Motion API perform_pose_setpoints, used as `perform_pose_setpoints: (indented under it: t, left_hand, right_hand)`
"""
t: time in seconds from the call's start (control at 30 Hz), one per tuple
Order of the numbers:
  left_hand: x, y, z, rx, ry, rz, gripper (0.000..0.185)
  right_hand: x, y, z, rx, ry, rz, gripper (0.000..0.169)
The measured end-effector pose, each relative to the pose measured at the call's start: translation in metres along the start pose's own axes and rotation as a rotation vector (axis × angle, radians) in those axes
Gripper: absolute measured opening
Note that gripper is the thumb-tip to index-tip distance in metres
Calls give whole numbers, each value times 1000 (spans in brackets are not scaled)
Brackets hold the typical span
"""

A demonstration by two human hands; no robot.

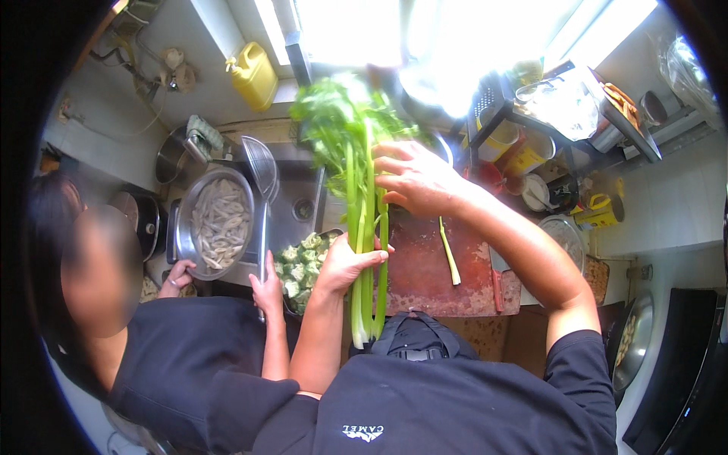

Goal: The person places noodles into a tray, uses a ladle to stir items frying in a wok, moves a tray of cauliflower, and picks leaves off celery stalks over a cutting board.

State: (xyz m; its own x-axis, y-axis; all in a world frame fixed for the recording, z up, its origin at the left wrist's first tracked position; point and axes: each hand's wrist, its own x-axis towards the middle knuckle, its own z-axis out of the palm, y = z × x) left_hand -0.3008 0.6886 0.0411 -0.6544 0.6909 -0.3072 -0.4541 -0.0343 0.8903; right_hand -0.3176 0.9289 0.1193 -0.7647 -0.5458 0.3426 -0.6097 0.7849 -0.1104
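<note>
A bunch of green celery (358, 227) stands nearly upright before me, leaves at the far end and pale root end towards my body. My left hand (352, 263) is wrapped around its lower stalks. Beside the upper stalks is my right hand (424, 179), its fingers spread and the fingertips at the stalks; whether they press on them is hard to tell. Beneath lies a worn reddish cutting board (415, 267) with one loose celery piece (448, 253) on it. A red handle (498, 291), apparently a knife's, rests at the board's right side.
At my left a co-worker (199, 341) holds a metal skimmer (263, 199) and touches a metal bowl (183, 244) of pale strips. Cut broccoli or cauliflower (301, 264) fills a tray by the sink (287, 193). A black rack (500, 108) with containers stands at right, a wok (632, 341) beyond.
</note>
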Motion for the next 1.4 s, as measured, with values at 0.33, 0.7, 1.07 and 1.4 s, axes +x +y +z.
perform_pose_setpoints:
  t: [0.33,0.7,1.07,1.4]
  left_hand:
    - [-10,-1,5,-16,-5,-59,29]
    - [-7,-5,7,-11,29,-67,27]
    - [-8,5,13,-87,-133,-74,30]
    - [-3,5,-1,-223,-271,-48,52]
  right_hand:
    - [-14,11,-43,-309,-111,-415,15]
    - [-49,4,-19,4,51,120,10]
    - [-78,28,20,321,386,414,30]
    - [-58,5,0,162,288,240,15]
